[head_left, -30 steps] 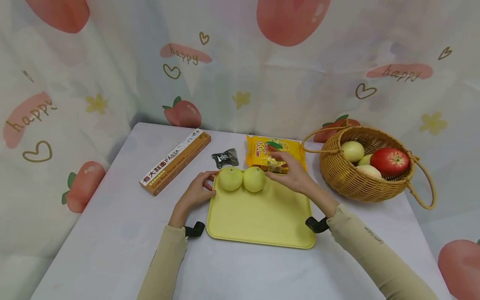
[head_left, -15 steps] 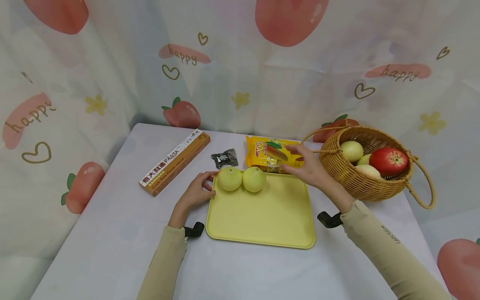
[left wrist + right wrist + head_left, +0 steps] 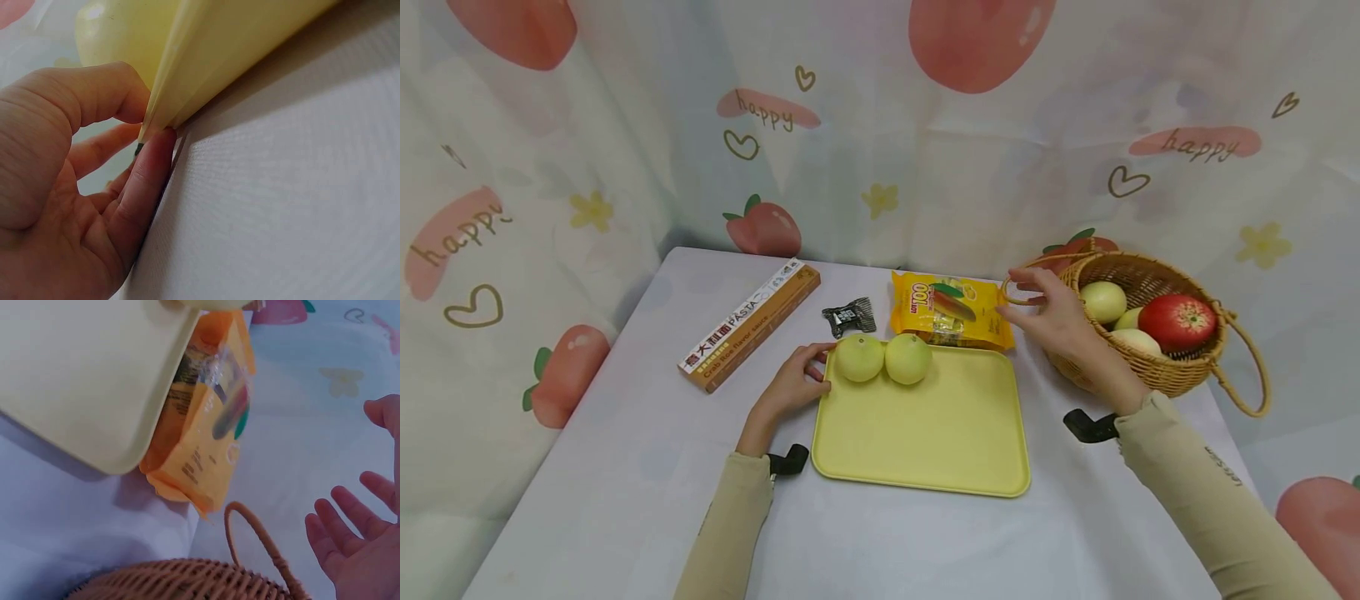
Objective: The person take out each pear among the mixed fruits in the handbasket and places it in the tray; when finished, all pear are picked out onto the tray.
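A yellow tray (image 3: 917, 433) lies on the table, with two pale green round fruits (image 3: 860, 358) side by side at its far left corner. My left hand (image 3: 792, 382) pinches the tray's left rim; in the left wrist view its thumb is on the upper edge and a fingertip is low against the rim (image 3: 164, 112). My right hand (image 3: 1056, 321) is in the air with spread fingers, holding nothing. It is in front of the left side of a wicker basket (image 3: 1120, 375), near the basket's handle (image 3: 259, 540). The basket holds a red fruit (image 3: 1177, 322) and several pale ones.
Behind the tray lies a yellow snack bag (image 3: 951, 310) with a mango picture. A small black wrapped packet (image 3: 850, 317) is left of it. Further left, a brown and white pasta box (image 3: 751, 325) lies aslant. A printed cloth (image 3: 880, 150) hangs behind the table.
My right hand has moved right, away from the fruits on the tray, past the snack bag to the basket. My left hand and the tray have stayed in place.
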A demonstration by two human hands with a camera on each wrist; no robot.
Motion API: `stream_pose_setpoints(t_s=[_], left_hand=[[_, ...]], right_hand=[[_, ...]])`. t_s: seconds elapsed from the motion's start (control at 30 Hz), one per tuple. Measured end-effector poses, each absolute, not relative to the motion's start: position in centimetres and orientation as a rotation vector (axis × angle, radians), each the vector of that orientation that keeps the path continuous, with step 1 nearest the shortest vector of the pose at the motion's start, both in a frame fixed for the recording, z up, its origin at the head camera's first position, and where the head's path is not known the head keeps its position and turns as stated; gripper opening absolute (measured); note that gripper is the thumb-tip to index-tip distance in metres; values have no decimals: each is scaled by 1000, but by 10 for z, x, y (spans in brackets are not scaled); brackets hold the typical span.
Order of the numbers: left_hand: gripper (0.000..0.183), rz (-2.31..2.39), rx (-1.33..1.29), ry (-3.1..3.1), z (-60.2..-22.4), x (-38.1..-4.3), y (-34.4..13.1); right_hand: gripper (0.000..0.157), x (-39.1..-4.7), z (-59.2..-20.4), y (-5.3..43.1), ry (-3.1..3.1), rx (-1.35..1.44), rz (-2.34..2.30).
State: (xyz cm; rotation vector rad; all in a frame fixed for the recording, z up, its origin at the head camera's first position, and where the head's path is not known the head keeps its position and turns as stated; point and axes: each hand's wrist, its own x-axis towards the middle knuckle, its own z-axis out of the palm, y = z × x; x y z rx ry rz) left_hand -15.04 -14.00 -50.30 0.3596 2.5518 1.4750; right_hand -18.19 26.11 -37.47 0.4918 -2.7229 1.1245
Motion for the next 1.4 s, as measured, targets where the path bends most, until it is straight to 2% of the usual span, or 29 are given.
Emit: stream_pose_setpoints(t_s=[0.23, 0.53, 0.67, 0.87, 1.0, 1.23, 1.4], left_hand=[[68, 1483, 359, 2555, -501, -151, -142], [67, 1473, 328, 2559, -503, -153, -144], [68, 1468, 319, 2559, -503, -153, -145], [68, 1464, 318, 2562, -502, -154, -145], [68, 1458, 326, 2556, -503, -155, -144], [69, 1455, 336, 2557, -507, -156, -143], [68, 1462, 340, 2565, -507, -156, -142]], right_hand=[[54, -190, -357, 277, -2762, 402, 1043], [40, -204, -332, 312, -2887, 473, 1062], [45, -210, -328, 331, -2918, 422, 1052], [60, -219, -324, 357, -3020, 204, 1105], [60, -224, -328, 373, -3021, 141, 1073], [50, -242, -334, 399, -3171, 284, 715], [53, -261, -338, 412, -3386, 403, 503]])
